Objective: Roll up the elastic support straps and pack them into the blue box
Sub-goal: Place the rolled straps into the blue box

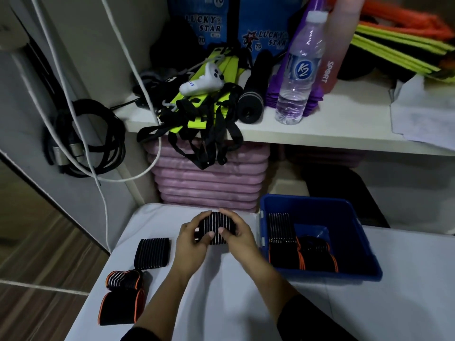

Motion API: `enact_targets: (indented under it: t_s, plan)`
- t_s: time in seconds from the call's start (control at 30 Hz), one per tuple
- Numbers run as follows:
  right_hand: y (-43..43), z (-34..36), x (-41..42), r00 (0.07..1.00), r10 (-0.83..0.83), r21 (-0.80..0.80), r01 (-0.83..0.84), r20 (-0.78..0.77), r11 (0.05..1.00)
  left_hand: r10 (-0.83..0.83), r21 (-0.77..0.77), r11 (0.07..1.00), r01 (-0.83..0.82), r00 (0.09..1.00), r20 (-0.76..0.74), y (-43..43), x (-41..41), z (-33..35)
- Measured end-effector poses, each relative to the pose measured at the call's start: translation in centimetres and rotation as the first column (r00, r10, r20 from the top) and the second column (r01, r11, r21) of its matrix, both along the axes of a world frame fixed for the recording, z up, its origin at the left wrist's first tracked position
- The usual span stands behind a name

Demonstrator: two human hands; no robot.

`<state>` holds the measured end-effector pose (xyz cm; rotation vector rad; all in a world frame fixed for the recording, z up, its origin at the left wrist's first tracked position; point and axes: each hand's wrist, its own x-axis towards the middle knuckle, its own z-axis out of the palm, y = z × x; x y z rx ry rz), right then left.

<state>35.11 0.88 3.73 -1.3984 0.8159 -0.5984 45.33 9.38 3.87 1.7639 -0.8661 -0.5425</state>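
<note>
Left hand (194, 239): fingers curled, gripping the striped strap (215, 226) at its left end.
Right hand (238, 238): fingers curled, gripping the right end.
Striped strap: held over the table (221, 303), just left of the blue box (349, 225).
Blue box: packed straps (283, 252) against its left wall.
Loose straps (152, 253): near the table's left edge.

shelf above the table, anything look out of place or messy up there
Yes: a tangle of black straps spills over the shelf front edge, with loose loops dangling in front of the pink stack below.
</note>
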Motion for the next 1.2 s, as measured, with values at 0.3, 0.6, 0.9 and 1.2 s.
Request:
enact_targets:
  t_s: [0.3,0.6,0.9,1.2]
  plan:
    - [-5.4,5.4,-9.4,0.988,-0.127,-0.171,0.141,0.090,0.975,-0.174,-0.128,0.974,0.188,0.978,0.115,-6.5,-7.2,5.0]
    - [-10.7,2.0,-19.3,0.938,-0.348,-0.171,0.341,-0.009,0.924,-0.193,0.044,0.981,0.189,0.929,0.315,-10.5,-13.6,3.4]
    - [-14.1,-3.2,-18.9,0.891,-0.323,-0.215,0.265,-0.318,0.940,-0.250,0.343,0.935,0.088,0.851,0.462,-10.1,-10.7,0.1]
    - [-15.4,-4.5,-16.7,0.865,-0.370,-0.169,0.331,-0.339,0.928,-0.287,0.306,0.935,0.181,0.892,0.350,-10.5,-10.8,-1.4]
